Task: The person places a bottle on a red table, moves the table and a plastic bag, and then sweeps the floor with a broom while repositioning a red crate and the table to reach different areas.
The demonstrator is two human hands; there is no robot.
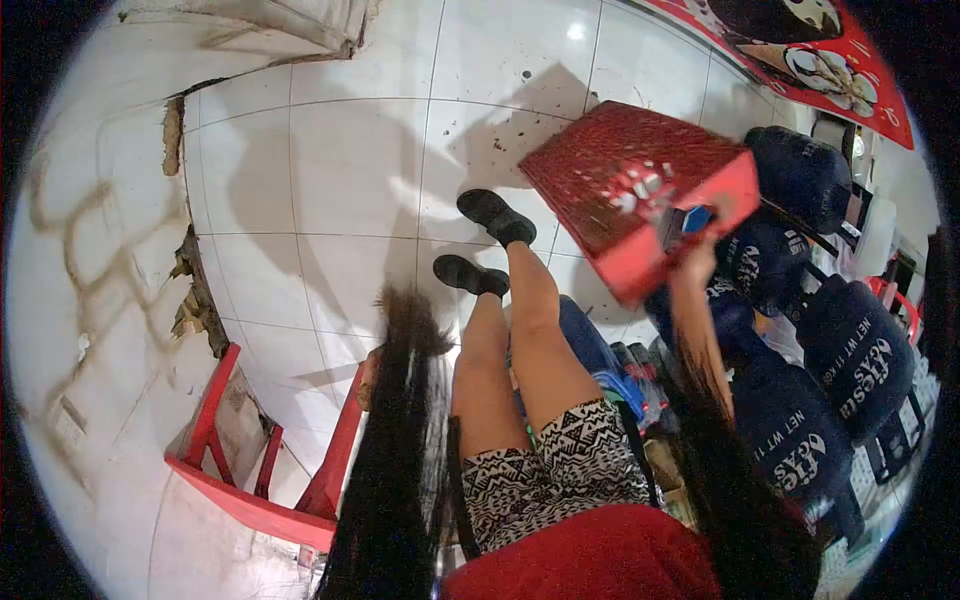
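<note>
My right hand (694,262), blurred by motion, is closed at the back wall of a wide red dustpan (630,180). The pan is tilted above the tiled floor, its broad edge turned to the far left. White scraps (645,188) lie on its dark red inner face. Beside my fingers on the pan's back wall sits a small blue and grey piece (690,220). My left hand is out of view; long dark hair (395,440) hangs on that side.
Dark blue gas cylinders (800,420) stand close together on the right. Dark crumbs (475,140) dot the white tiles ahead of my black shoes (497,217). A red stool frame (250,500) is at lower left, by the stained wall (110,290).
</note>
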